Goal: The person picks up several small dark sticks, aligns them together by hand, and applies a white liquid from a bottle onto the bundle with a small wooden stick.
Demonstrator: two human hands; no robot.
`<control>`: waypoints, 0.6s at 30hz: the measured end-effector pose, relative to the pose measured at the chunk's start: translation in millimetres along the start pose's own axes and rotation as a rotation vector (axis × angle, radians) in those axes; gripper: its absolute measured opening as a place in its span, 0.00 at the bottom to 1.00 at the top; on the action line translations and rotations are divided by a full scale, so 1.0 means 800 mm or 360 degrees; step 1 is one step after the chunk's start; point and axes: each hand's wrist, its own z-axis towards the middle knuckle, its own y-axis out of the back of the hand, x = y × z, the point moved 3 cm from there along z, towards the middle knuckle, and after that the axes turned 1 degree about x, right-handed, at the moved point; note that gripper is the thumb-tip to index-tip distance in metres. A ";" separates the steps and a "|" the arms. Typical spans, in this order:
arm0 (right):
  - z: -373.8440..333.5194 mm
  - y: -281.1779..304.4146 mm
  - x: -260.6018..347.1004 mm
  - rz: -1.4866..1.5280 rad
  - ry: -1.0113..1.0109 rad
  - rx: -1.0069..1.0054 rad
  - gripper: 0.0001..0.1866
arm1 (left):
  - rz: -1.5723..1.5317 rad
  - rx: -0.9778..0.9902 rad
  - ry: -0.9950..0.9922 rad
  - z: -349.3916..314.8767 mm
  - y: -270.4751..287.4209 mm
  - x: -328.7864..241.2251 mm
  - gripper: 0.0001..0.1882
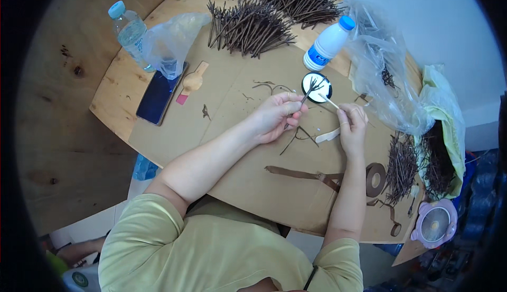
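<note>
My left hand (279, 118) pinches a thin brown stem (306, 96) whose upper end splits into several short branches. That branched tip is over a small round dark-rimmed dish (329, 94) with white contents. Between the fingers of my right hand (352, 125) is a slim white stick (331, 102), its tip reaching over the dish close to the stem. Whether tip and stem touch, I cannot tell. Just behind the dish stands a white bottle (325, 46) with a blue cap. A white curved strip (328, 135) and loose brown stem pieces (299, 133) lie below my hands.
Heaps of brown stems (251, 28) cover the table's far side; another bundle (401, 165) is at right beside plastic bags (377, 75). A brown tape roll (376, 179) lies by my right forearm. At left are a phone (159, 99), a water bottle (131, 34) and a pink-lilac fan-like object (435, 224) at lower right.
</note>
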 end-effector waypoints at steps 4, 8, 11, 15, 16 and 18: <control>0.001 -0.004 0.011 -0.0051 0.0095 0.0007 0.02 | -0.0153 0.0118 0.0045 -0.001 -0.002 0.005 0.06; -0.001 -0.006 0.014 -0.0064 0.0097 0.0043 0.02 | -0.0261 0.0128 0.0088 -0.003 -0.007 0.006 0.06; 0.000 -0.007 0.021 -0.0056 0.0181 0.0096 0.02 | -0.0346 0.0155 0.0088 -0.002 -0.003 0.006 0.07; 0.001 -0.005 0.021 -0.0088 0.0100 0.0041 0.02 | -0.0394 0.0191 0.0108 -0.003 -0.004 0.005 0.07; 0.002 -0.005 0.020 -0.0083 0.0110 0.0048 0.02 | -0.0409 0.0199 0.0120 -0.003 -0.005 0.005 0.07; 0.001 -0.007 0.020 -0.0080 0.0132 0.0067 0.03 | -0.0462 0.0199 0.0126 -0.001 -0.002 0.006 0.07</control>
